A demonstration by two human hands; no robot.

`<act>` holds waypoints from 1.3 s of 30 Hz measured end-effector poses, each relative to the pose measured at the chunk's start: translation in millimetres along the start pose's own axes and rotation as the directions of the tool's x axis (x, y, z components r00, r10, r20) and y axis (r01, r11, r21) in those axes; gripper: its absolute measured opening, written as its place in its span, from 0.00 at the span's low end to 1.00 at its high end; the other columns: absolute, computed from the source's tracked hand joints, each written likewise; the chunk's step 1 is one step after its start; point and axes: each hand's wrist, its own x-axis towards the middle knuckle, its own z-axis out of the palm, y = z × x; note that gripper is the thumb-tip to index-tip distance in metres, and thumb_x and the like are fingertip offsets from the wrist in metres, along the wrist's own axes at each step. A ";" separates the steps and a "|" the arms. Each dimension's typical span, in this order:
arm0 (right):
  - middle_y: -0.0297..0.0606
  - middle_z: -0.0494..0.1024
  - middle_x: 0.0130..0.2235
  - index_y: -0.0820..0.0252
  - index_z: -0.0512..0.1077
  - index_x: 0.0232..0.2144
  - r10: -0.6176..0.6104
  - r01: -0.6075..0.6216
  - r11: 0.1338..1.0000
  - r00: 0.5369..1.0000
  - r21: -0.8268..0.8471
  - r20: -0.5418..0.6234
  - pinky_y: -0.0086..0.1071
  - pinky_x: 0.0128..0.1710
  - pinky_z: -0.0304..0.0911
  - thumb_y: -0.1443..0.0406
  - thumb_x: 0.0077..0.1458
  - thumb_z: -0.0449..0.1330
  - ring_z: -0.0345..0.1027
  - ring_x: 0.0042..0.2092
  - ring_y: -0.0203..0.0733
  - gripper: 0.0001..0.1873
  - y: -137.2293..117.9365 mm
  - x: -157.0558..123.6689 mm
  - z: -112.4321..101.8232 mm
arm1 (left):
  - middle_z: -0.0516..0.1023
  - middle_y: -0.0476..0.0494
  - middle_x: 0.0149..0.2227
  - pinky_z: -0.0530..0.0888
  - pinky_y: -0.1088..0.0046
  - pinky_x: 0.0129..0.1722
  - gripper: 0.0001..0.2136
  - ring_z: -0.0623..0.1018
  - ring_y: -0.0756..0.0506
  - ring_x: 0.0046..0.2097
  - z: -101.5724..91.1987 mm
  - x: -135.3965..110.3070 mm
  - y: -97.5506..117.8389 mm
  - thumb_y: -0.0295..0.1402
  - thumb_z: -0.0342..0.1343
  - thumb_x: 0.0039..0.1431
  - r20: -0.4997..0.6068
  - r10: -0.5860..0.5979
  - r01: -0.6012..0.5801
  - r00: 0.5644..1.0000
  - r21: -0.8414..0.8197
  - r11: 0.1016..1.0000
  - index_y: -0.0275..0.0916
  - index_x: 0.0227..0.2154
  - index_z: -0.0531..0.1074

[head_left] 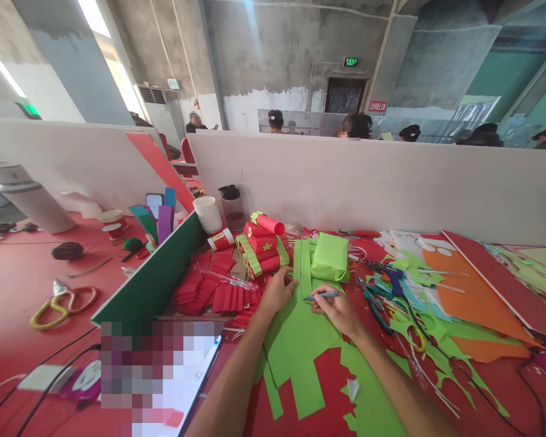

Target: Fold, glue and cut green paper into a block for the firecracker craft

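My right hand [337,311] grips a grey-blue pen [323,295], its tip on a green paper strip [300,267] that has a dark line along it. My left hand [278,288] rests at the strip's left edge, thumb and forefinger apart, pressing on the paper. Beneath both hands lies a larger cut sheet of green paper [304,346]. Just beyond the strip sits a block wrapped in green paper [330,257]. To the left stands a red and green paper model [264,249] with a star and a rolled tube on top.
Pleated red paper [227,298] lies left of my hands. At right are scissors [377,306], green scraps [455,346] and orange paper [459,291]. A green board [159,273] divides the left side, near a tablet [186,376], paper cups [207,213] and yellow-red scissors [64,306].
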 end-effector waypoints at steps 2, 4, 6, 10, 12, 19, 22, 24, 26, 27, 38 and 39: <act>0.38 0.77 0.34 0.56 0.73 0.36 -0.016 0.016 1.000 1.000 0.005 -0.005 0.39 0.42 0.75 0.49 0.56 0.61 0.75 0.40 0.46 0.18 -0.6 0.0 0.8 | 0.80 0.44 0.34 0.73 0.72 0.35 0.13 0.79 0.44 0.36 -1.7 -0.5 0.7 0.30 0.57 0.56 0.046 0.002 -0.002 0.999 -0.003 1.000 0.37 0.45 0.70; 0.38 0.77 0.34 0.56 0.73 0.36 -0.019 0.019 1.000 1.000 0.000 -0.019 0.39 0.42 0.75 0.49 0.55 0.61 0.76 0.40 0.47 0.18 -1.3 0.1 1.5 | 0.79 0.45 0.33 0.73 0.72 0.34 0.14 0.79 0.44 0.35 -2.7 -0.8 1.2 0.30 0.58 0.55 0.064 -0.003 0.003 0.998 0.003 1.000 0.36 0.44 0.71; 0.39 0.78 0.34 0.57 0.74 0.36 -0.007 0.007 1.000 0.999 -0.013 -0.046 0.39 0.40 0.76 0.49 0.54 0.62 0.76 0.40 0.48 0.18 -2.2 0.0 2.0 | 0.79 0.45 0.32 0.73 0.72 0.34 0.12 0.79 0.45 0.34 -2.5 -0.6 1.4 0.29 0.58 0.54 0.044 -0.012 0.011 0.999 0.011 1.000 0.36 0.43 0.71; 0.40 0.79 0.33 0.57 0.75 0.34 0.013 -0.017 0.999 0.997 -0.044 -0.082 0.38 0.36 0.76 0.48 0.53 0.62 0.77 0.40 0.50 0.19 -5.6 -0.5 2.4 | 0.79 0.46 0.31 0.71 0.73 0.33 0.08 0.78 0.46 0.34 0.1 0.3 1.1 0.28 0.57 0.54 0.006 -0.017 0.017 1.000 0.009 1.000 0.37 0.38 0.71; 0.40 0.80 0.33 0.57 0.76 0.34 0.013 -0.018 0.998 0.997 -0.065 -0.082 0.38 0.35 0.77 0.49 0.52 0.62 0.77 0.38 0.49 0.19 -7.8 -0.6 2.7 | 0.78 0.47 0.30 0.71 0.74 0.33 0.08 0.78 0.46 0.34 1.0 0.5 1.2 0.28 0.57 0.54 -0.003 -0.016 0.016 1.000 0.007 1.000 0.38 0.38 0.71; 0.39 0.80 0.32 0.56 0.77 0.34 0.002 -0.013 0.991 0.997 -0.136 -0.078 0.37 0.34 0.76 0.50 0.54 0.61 0.77 0.35 0.47 0.17 -11.6 0.3 3.6 | 0.79 0.47 0.31 0.72 0.73 0.33 0.07 0.78 0.46 0.34 0.1 -1.0 3.2 0.29 0.58 0.54 -0.008 -0.015 0.015 1.000 -0.006 1.000 0.38 0.37 0.70; 0.40 0.81 0.33 0.57 0.77 0.35 0.005 -0.016 0.990 0.997 -0.138 -0.082 0.37 0.34 0.76 0.50 0.54 0.61 0.78 0.35 0.47 0.17 -10.9 0.5 3.4 | 0.79 0.46 0.31 0.72 0.73 0.33 0.07 0.78 0.45 0.34 0.0 -0.9 2.9 0.29 0.58 0.54 -0.011 -0.014 0.014 1.000 -0.005 1.000 0.38 0.36 0.71; 0.40 0.81 0.33 0.57 0.77 0.34 0.007 -0.019 0.990 0.996 -0.137 -0.088 0.37 0.34 0.76 0.50 0.53 0.61 0.78 0.34 0.47 0.18 -10.3 0.5 3.2 | 0.79 0.46 0.31 0.72 0.73 0.33 0.07 0.78 0.45 0.34 0.1 -0.6 2.6 0.29 0.58 0.54 -0.013 -0.015 0.015 1.000 -0.003 1.000 0.38 0.37 0.71; 0.40 0.81 0.32 0.58 0.77 0.33 0.011 -0.024 0.989 0.996 -0.146 -0.088 0.37 0.33 0.76 0.50 0.53 0.61 0.78 0.33 0.48 0.18 -9.8 0.6 3.0 | 0.79 0.46 0.31 0.72 0.73 0.33 0.07 0.78 0.45 0.34 0.2 -0.4 2.4 0.29 0.58 0.54 -0.013 -0.015 0.015 1.000 -0.002 1.000 0.38 0.37 0.71; 0.40 0.81 0.31 0.59 0.77 0.33 0.011 -0.024 0.989 0.996 -0.148 -0.087 0.37 0.33 0.76 0.50 0.53 0.61 0.78 0.33 0.48 0.18 -9.4 0.6 2.9 | 0.79 0.47 0.31 0.71 0.73 0.33 0.07 0.78 0.45 0.34 0.2 -0.4 2.4 0.29 0.58 0.54 -0.012 -0.014 0.014 1.000 -0.002 1.000 0.38 0.37 0.71; 0.39 0.81 0.29 0.60 0.76 0.31 0.008 -0.021 0.983 0.997 -0.181 -0.075 0.32 0.27 0.72 0.52 0.55 0.60 0.76 0.28 0.43 0.17 -6.0 1.2 0.5 | 0.79 0.47 0.30 0.71 0.74 0.33 0.07 0.78 0.46 0.33 0.4 -0.2 2.8 0.28 0.58 0.53 -0.013 -0.022 0.022 1.000 0.005 1.000 0.38 0.36 0.71; 0.39 0.81 0.30 0.60 0.76 0.32 0.001 -0.016 0.983 0.997 -0.182 -0.080 0.32 0.28 0.72 0.52 0.55 0.59 0.77 0.29 0.43 0.16 -6.2 1.2 0.4 | 0.79 0.47 0.30 0.71 0.74 0.33 0.07 0.78 0.46 0.34 0.4 -0.3 2.9 0.28 0.58 0.53 -0.012 -0.024 0.024 1.000 0.005 1.000 0.38 0.36 0.70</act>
